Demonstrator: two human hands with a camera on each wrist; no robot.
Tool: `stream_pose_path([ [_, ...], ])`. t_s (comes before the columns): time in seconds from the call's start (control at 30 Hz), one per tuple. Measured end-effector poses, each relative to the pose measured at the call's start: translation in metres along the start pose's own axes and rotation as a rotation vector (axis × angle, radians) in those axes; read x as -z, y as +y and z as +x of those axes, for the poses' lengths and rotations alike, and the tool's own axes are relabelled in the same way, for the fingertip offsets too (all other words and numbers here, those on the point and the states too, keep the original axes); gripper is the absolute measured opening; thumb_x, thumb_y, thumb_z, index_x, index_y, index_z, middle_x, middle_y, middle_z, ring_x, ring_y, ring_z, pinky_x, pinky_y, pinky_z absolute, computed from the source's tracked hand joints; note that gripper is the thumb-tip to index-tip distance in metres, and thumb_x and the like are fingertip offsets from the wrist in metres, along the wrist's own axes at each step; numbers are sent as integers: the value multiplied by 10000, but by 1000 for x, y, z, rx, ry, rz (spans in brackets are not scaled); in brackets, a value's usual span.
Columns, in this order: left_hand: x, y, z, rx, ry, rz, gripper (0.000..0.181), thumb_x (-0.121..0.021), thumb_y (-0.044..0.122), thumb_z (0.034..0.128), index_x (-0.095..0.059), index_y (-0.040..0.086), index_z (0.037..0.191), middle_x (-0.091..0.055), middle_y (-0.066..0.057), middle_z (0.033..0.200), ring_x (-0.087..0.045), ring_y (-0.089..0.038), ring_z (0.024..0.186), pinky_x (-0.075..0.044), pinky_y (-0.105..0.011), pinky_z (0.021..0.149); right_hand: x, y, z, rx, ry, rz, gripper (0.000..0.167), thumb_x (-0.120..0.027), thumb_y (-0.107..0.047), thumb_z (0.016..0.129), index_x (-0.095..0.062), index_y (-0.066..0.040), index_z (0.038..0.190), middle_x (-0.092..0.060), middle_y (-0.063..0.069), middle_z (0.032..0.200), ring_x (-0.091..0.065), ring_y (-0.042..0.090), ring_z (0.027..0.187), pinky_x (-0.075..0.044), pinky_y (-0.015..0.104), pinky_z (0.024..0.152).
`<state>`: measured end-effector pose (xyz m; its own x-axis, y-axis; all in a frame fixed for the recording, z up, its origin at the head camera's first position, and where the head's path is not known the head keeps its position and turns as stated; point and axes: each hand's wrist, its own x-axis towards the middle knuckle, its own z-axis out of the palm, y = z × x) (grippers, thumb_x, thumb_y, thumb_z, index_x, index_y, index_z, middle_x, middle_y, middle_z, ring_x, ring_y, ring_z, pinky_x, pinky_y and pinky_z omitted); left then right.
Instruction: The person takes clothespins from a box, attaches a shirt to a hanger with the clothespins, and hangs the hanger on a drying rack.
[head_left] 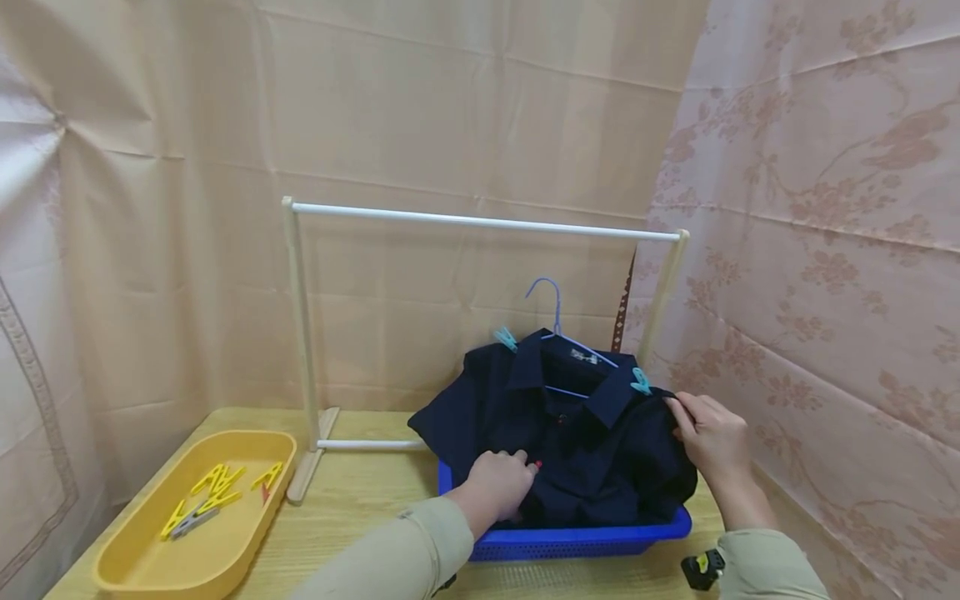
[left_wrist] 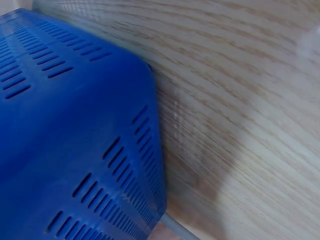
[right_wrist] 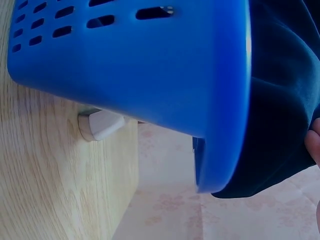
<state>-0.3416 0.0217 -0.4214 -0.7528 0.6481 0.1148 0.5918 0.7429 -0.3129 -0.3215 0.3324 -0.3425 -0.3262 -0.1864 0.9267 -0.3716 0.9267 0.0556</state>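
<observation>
A dark navy collared shirt lies heaped in a blue basket, with a blue wire hanger inside its neck and the hook standing up. Light-blue clothespins grip its shoulders, one clothespin at the left and another clothespin at the right. My right hand pinches the cloth at the shirt's right shoulder. Lower on the front, my left hand grips the cloth with curled fingers, the thumb hidden. A small red spot shows at its fingertips, too small to identify. The left wrist view shows the basket's side.
Behind the basket stands a rack with a white top bar and wooden side posts. A yellow tray on the left holds several yellow clothespins, a grey one and a red one. Curtains hang behind the wooden table.
</observation>
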Motion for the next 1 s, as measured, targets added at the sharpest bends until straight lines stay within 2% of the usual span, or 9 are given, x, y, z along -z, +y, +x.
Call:
stream_pose_path([
  [0.17, 2, 0, 2, 15, 37, 40, 295, -773, 403, 901, -735, 242, 1144, -626, -2, 949, -622, -176, 747, -565, -342, 633, -1, 1, 0, 1, -4, -2, 131, -794, -25, 803, -741, 27, 912, -696, 177, 761, -668, 333, 612, -562, 531, 578],
  [0.27, 3, -1, 1, 15, 45, 44, 179, -759, 349, 923, -751, 238, 1063, -632, 6, 927, -631, -169, 723, -573, -341, 623, -2, 1, 0, 4, -6, -2, 127, -791, -28, 805, -739, 24, 908, -693, 173, 755, -665, 331, 610, -561, 528, 574],
  [0.47, 1, -2, 0, -7, -2, 46, 356, -818, 482, 840, -723, 248, 1092, -645, 24, 952, -630, -162, 730, -573, -337, 635, -4, 2, 0, 14, -2, 3, 128, -792, -22, 800, -736, 21, 906, -689, 166, 747, -662, 316, 596, -559, 520, 567],
  [0.67, 0, -1, 3, 4, 4, 39, 64, -748, 300, 943, -760, 237, 945, -654, 41, 826, -584, -151, 630, -558, -324, 571, -3, 0, 0, 11, -1, 5, 126, -792, -23, 801, -741, 12, 910, -692, 158, 748, -662, 303, 587, -556, 510, 564],
  [0.87, 2, -1, 3, 20, 10, -21, 113, -698, 243, 983, -776, 216, 906, -668, 29, 790, -574, -150, 607, -565, -336, 581, -3, -1, 0, -3, -12, 1, 129, -793, -33, 807, -748, 9, 921, -703, 160, 765, -673, 321, 617, -564, 521, 580],
  [1.0, 4, -4, 1, 30, 66, -85, 144, -667, 219, 999, -781, 214, 910, -697, 20, 819, -620, -165, 645, -574, -359, 604, -4, -1, -1, -1, -12, 1, 132, -794, -37, 806, -749, 9, 921, -703, 158, 762, -672, 322, 619, -564, 518, 580],
])
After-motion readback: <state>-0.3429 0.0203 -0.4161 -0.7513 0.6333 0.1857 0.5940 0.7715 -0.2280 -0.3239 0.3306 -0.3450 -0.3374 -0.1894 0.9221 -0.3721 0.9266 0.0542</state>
